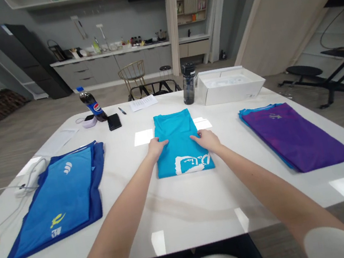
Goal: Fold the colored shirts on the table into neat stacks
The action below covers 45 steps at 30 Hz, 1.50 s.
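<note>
A folded turquoise T-shirt (pixel 178 134) lies flat on the middle of the white table (pixel 186 214), its white printed lettering towards me. My left hand (pixel 157 149) grips its left edge, thumb on top of the cloth and the other fingers mostly hidden at the side. On the right edge my right hand (pixel 207 140) holds the shirt the same way, thumb pointing inward. To the left rest folded blue shirts (pixel 66 186), the lighter one over a darker one. At the right, a folded purple shirt (pixel 301 136) overlaps a blue one.
Towards the back stand a cola bottle (pixel 93 105), a dark water bottle (pixel 188 84) and an open white box (pixel 231 86). A phone (pixel 114 122), a pen (pixel 122 111) and papers (pixel 143 103) lie nearby. A power strip (pixel 31 176) with cables sits at the left edge.
</note>
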### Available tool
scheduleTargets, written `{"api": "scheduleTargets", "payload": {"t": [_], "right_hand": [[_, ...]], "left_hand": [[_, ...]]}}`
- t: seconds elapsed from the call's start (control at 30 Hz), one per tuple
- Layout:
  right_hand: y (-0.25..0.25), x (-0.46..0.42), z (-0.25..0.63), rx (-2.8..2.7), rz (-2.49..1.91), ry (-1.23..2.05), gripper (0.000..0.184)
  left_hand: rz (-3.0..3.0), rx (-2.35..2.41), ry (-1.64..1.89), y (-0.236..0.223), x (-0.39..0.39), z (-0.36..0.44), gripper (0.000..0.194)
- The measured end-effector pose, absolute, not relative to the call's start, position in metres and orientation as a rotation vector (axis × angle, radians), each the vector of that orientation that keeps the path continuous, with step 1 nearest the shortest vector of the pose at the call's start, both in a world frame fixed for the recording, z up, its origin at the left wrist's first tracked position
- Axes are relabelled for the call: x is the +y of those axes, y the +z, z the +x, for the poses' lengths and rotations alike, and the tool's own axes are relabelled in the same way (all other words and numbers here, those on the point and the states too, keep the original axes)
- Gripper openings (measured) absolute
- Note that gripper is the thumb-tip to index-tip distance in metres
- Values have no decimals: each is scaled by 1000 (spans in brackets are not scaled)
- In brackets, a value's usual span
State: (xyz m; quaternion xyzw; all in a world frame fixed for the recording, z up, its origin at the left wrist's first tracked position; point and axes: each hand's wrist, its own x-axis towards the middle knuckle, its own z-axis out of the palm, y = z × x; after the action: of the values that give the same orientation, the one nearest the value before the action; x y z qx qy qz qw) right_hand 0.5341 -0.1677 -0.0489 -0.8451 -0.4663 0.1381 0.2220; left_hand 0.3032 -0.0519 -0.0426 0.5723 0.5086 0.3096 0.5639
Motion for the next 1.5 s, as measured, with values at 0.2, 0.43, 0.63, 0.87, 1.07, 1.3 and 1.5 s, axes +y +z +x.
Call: {"api": "scheduleTargets", "payload": {"t": [0.2,0.43,0.63,0.87,1.07,1.3,1.5], "right_hand": [[-54,-176,540,-1347,-2013,302,20],[-17,-125,567,-1194,-1551,125,29],[-48,-46,595,-1045,-2012,370,28],[-61,-19,608,-1075,-2129,355,30],[-53,0,615,-1011,-1956,250,38],[-59,-6,580,-1324,-2236,-70,46],[-77,-7,546,-1741,-2247,123,56]], "left_hand": [[1375,908,858,-42,-43,308,39],[1115,554,894,0,12,331,51],[1221,1140,806,-47,81,354,29],[1502,1138,981,-63,111,362,19],[1547,1026,1109,-46,127,371,34],[2376,1081,886,-69,86,385,50],[2470,1166,458,-91,63,403,54]]}}
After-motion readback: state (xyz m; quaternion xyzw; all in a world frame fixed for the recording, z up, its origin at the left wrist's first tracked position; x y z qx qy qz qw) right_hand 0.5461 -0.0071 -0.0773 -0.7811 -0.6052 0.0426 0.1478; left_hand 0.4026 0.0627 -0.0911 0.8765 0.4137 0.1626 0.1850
